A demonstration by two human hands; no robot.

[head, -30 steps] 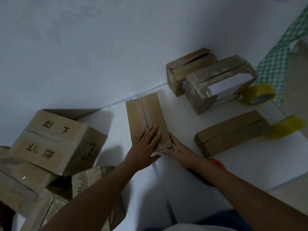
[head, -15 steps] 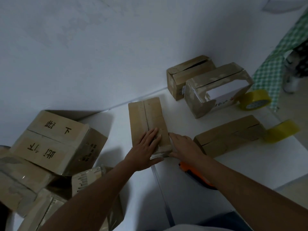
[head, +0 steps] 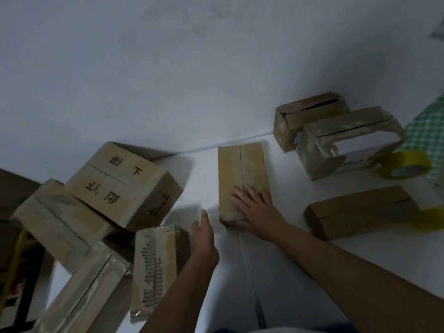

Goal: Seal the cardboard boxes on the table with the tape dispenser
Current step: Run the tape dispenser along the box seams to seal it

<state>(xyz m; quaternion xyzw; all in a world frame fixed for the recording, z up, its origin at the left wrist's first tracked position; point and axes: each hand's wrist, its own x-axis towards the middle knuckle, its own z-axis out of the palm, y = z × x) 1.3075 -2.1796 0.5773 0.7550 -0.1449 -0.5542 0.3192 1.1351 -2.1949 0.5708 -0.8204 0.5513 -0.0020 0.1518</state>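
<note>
the long cardboard box (head: 241, 174) lies on the white counter (head: 300, 265), its long side pointing away from the person. the right hand (head: 258, 209) rests flat on its near end — fingers straight. the left hand (head: 204, 239) hangs open just left, holding nothing — the right is nearer.

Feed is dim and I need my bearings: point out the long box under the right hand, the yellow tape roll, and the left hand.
long box (head: 240, 164), head view, bare top face beside the seam.
yellow tape roll (head: 406, 162), head view, outer yellow band.
left hand (head: 204, 243), head view, back of the hand.
</note>
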